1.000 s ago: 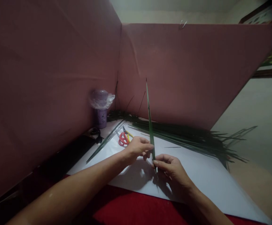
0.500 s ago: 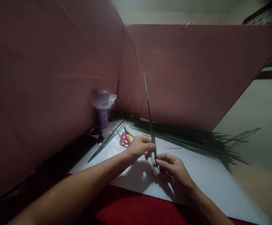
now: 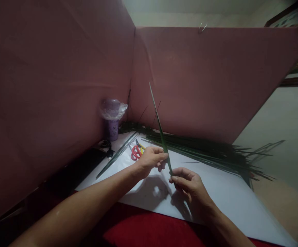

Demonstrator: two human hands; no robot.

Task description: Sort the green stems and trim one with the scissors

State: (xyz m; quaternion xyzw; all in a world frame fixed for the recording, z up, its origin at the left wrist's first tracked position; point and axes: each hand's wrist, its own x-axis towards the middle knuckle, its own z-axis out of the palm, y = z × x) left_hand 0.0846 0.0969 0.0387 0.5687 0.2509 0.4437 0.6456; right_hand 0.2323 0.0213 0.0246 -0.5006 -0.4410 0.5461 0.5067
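Note:
A long, narrow green leaf strip stands tilted above the white sheet, its thin tip leaning up and to the left. My left hand pinches the strip at its lower part between thumb and fingers. Just below and to the right, my right hand grips the strip's bottom end between thumb and forefinger. Both hands are close together over the white sheet, and their shadows fall on it. The strip's lowest end is mostly hidden by the right fingers.
Red-handled scissors and a yellow-handled tool lie behind my left hand. A bundle of green leaves stretches along the back right. More strips lie at left, near a purple cup with plastic. Pink panels stand behind.
The leaf strip has tilted further left, its tip now lower. My left hand has shifted slightly up and left; my right hand has barely moved.

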